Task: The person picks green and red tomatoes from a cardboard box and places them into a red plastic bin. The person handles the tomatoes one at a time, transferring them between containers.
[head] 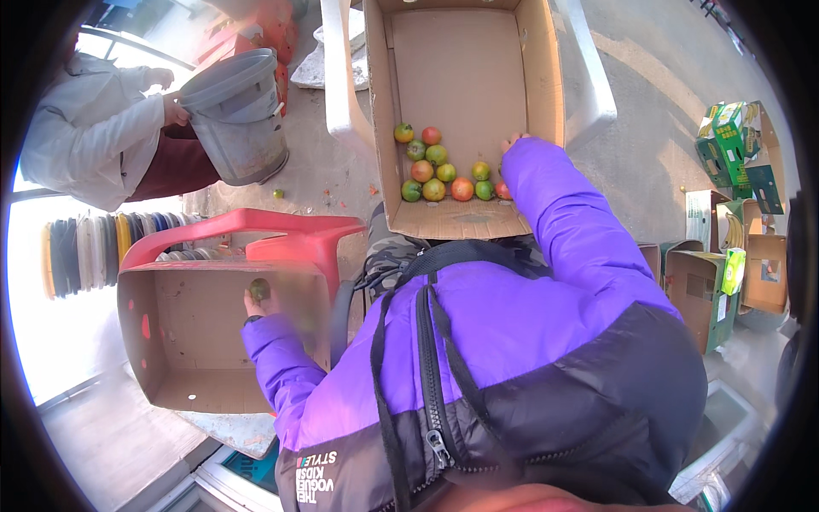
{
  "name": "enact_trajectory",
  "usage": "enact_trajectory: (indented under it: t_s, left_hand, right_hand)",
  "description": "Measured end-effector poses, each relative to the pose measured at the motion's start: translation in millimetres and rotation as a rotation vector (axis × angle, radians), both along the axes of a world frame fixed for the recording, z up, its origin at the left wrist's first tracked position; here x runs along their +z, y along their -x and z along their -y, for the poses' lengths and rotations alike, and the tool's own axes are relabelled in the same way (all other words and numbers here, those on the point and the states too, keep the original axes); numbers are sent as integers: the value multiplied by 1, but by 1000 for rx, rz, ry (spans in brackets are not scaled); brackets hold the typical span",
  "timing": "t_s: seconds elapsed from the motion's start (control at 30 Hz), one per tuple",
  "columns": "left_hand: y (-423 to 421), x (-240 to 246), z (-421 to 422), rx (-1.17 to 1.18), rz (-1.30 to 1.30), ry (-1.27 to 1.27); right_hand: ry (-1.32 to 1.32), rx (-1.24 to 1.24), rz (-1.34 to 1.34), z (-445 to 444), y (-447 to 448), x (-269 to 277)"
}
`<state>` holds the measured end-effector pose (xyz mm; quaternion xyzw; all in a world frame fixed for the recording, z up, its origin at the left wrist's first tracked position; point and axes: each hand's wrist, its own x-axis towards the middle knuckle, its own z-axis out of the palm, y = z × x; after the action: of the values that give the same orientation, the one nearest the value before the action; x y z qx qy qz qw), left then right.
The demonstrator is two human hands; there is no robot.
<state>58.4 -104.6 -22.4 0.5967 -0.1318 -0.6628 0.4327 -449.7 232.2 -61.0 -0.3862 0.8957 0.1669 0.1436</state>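
Note:
My left hand (261, 303) holds a dark green tomato (260, 289) over the open cardboard box (205, 389) on the left, which stands by a red plastic chair (288, 222). A second, larger cardboard box (461, 221) lies between the arms of a white plastic chair in front of me. Several green, orange and red tomatoes (434, 189) lie in its near end, mostly to the left. At that box's right inner side is my right hand (514, 141), largely covered by the purple sleeve; whether it holds anything cannot be seen.
At the upper left, another person in a light jacket (96, 128) holds a grey plastic bucket (240, 121). A small green tomato (278, 193) lies on the concrete floor. Green and brown cardboard cartons (700, 291) stand at the right. The white chair's arms (595, 77) flank the front box.

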Motion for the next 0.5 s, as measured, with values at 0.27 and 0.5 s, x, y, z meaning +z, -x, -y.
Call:
enact_trajectory:
  t_s: [0.27, 0.5]
  left_hand:
    - [68, 41, -88, -1016, -85, 320]
    - [161, 55, -142, -1260, -477, 93]
  right_hand:
    - [552, -226, 536, 20, -61, 35]
    - [925, 176, 1449, 52, -143, 66]
